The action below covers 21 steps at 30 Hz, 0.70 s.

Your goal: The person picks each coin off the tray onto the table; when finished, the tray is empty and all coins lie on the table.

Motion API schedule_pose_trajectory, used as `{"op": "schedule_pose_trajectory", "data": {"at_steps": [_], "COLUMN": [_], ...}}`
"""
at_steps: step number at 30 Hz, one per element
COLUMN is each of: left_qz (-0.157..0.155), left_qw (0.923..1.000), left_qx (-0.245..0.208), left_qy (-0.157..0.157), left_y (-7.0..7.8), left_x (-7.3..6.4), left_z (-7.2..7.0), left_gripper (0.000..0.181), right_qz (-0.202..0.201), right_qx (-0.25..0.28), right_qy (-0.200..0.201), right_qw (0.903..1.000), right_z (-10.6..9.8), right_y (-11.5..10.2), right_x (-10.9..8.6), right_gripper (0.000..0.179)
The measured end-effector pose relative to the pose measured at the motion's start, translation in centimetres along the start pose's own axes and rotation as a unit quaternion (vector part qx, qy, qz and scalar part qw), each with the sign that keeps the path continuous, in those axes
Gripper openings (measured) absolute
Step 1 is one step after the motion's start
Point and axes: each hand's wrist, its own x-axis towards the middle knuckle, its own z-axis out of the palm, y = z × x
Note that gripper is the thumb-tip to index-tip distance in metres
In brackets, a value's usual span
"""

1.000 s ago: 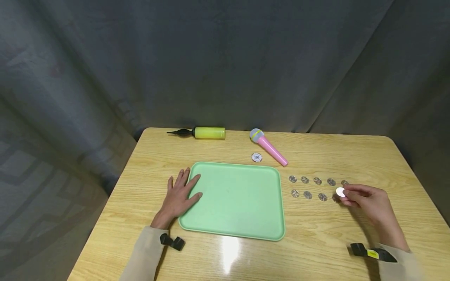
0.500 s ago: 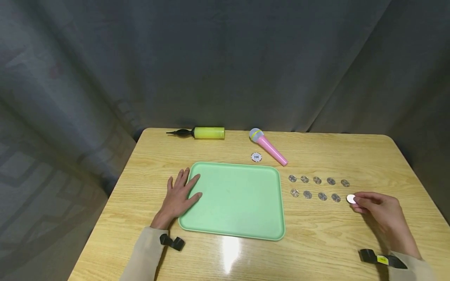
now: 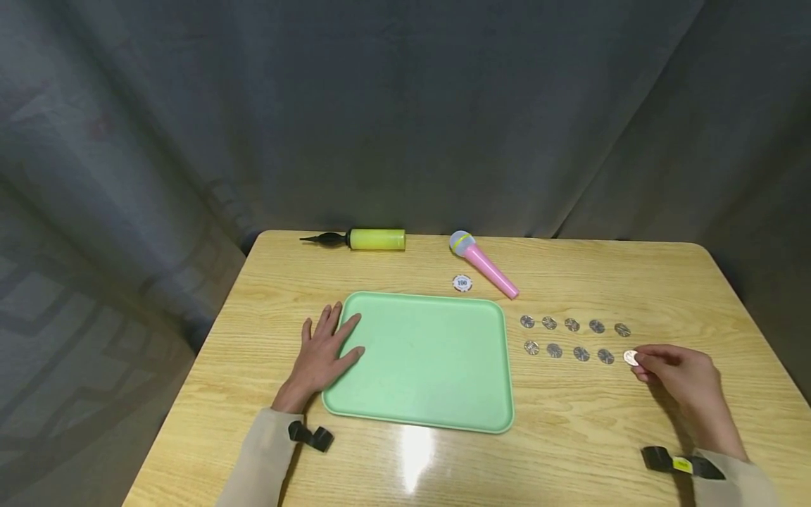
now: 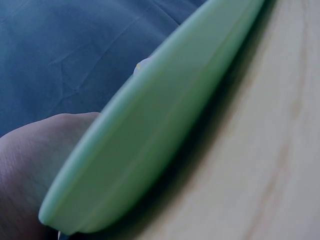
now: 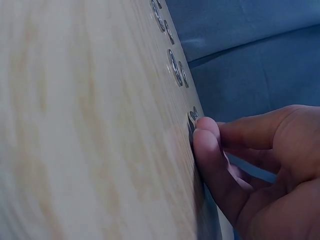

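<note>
At the right end of the nearer row of coins, my right hand [image 3: 681, 373] pinches a shiny coin [image 3: 630, 358] between thumb and fingers. In the right wrist view the thumb and fingertips of the right hand [image 5: 260, 160] hold that coin [image 5: 191, 125] by its edge, close to the tabletop. Several silver coins [image 3: 581, 354] lie flat in two rows to the left of it. My left hand [image 3: 321, 352] rests on the left rim of a green tray [image 3: 424, 362], fingers spread. The left wrist view shows the tray's side [image 4: 150, 120] hiding most of the hand.
A pink toy microphone [image 3: 484, 265] lies behind the tray, with a white poker chip [image 3: 462, 283] beside it. A yellow hand pump [image 3: 376, 239] with a black nozzle lies at the back left. Dark curtains [image 3: 405, 120] hang behind the wooden table [image 3: 355, 465].
My right hand has moved right and slightly nearer with the coin, to the end of the nearer row, then shifted back a touch. The left hand has stayed on the tray.
</note>
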Motion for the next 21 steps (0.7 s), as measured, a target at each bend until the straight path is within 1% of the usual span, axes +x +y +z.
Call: {"op": "schedule_pose_trajectory", "data": {"at_steps": [3,9,14,21], "left_qz": [0.002,0.000,0.001,0.001], "left_qw": [1.0000,1.0000,1.0000,1.0000], "left_qx": [0.000,-0.008,-0.006,-0.003], "left_qy": [0.002,-0.002,0.003,-0.001], "left_y": [0.02,0.07,0.05,0.16], "left_x": [0.03,0.09,0.05,0.00], "left_z": [0.00,-0.09,0.00,-0.09], "left_gripper": [0.065,0.065,0.064,0.064], "right_qz": [0.004,-0.004,0.000,-0.003], "right_qx": [-0.004,-0.014,-0.024,-0.017], "right_qy": [0.007,0.016,0.013,0.009], "right_qw": [1.0000,0.9998,0.9996,0.9998], "right_z": [0.16,0.42,0.41,0.25], "right_y": [-0.01,0.19,0.10,-0.10], "right_x": [-0.04,-0.04,-0.03,-0.12], "right_gripper": [0.036,0.034,0.034,0.034]}}
